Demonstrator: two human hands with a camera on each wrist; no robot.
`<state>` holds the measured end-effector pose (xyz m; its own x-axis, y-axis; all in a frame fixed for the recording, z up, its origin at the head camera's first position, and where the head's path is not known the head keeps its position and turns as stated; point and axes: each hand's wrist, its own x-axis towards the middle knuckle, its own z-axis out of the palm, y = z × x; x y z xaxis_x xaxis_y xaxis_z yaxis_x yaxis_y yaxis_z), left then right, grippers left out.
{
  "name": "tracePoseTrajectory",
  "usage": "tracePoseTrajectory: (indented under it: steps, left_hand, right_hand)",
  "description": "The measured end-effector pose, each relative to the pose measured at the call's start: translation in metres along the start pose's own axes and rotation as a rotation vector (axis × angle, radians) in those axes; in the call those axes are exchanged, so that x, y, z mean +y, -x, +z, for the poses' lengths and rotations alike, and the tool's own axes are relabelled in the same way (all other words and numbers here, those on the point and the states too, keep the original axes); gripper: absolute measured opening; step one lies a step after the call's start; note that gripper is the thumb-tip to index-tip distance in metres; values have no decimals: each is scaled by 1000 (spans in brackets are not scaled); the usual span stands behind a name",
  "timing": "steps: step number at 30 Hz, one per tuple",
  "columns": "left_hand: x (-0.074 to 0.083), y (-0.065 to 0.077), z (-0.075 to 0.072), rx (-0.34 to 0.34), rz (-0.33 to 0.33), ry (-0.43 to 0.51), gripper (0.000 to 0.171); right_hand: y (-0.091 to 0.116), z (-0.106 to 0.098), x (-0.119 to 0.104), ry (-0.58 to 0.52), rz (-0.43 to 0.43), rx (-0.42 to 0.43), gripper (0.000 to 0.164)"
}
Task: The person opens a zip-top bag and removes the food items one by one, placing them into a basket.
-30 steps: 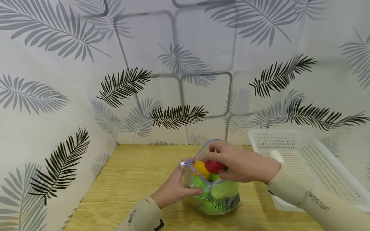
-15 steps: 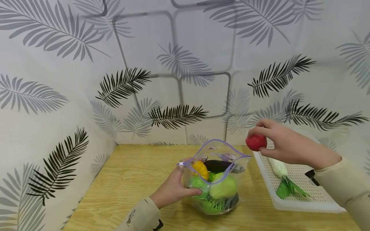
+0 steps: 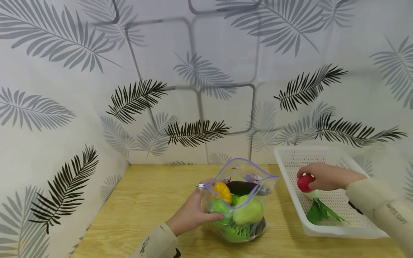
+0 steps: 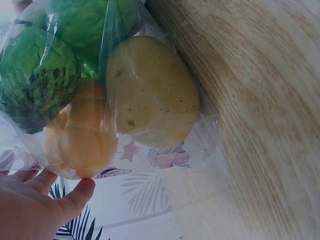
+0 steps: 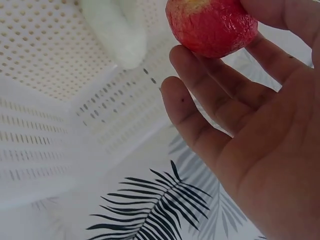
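Observation:
My left hand (image 3: 193, 212) grips the left side of a clear zip bag (image 3: 222, 229), thumb in front and fingers behind. Its purple-edged mouth gapes. Inside are a small orange pumpkin (image 3: 222, 192), a dark eggplant (image 3: 242, 187), a pale green vegetable (image 3: 248, 211) and other green ones; the left wrist view also shows a potato (image 4: 152, 92). My right hand (image 3: 333, 176) pinches a red apple (image 3: 304, 183) above a white basket (image 3: 310, 229). Beneath the apple, partly hidden, lies a white radish with green leaves (image 3: 317, 211).
A wooden table (image 3: 151, 193) carries the bag and, to its right, the perforated basket. A feather-patterned curtain (image 3: 180, 107) hangs behind and to the left of the table.
My right hand has come out of the bag's mouth with the apple and moved right, then down into the basket's area. The left hand keeps its hold on the bag.

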<state>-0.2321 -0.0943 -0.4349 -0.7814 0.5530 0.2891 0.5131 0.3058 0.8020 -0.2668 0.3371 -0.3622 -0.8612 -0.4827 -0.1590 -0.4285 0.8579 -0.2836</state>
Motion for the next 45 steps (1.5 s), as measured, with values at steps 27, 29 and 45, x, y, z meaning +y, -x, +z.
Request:
tracePoseTrajectory:
  steps: [27,29,45]
  left_hand:
    - [0,-2,-2,-10,-15,-11,88]
    - [0,-2,-2,-16,-17,4,88]
    - [4,-1,-2,-16,13,-11,89]
  right_hand:
    - [-2,8,-16,55,-11,53,33]
    - [-3,2,-25,95,-63,134,29]
    - [-6,-31,-135,276,-541,642,20]
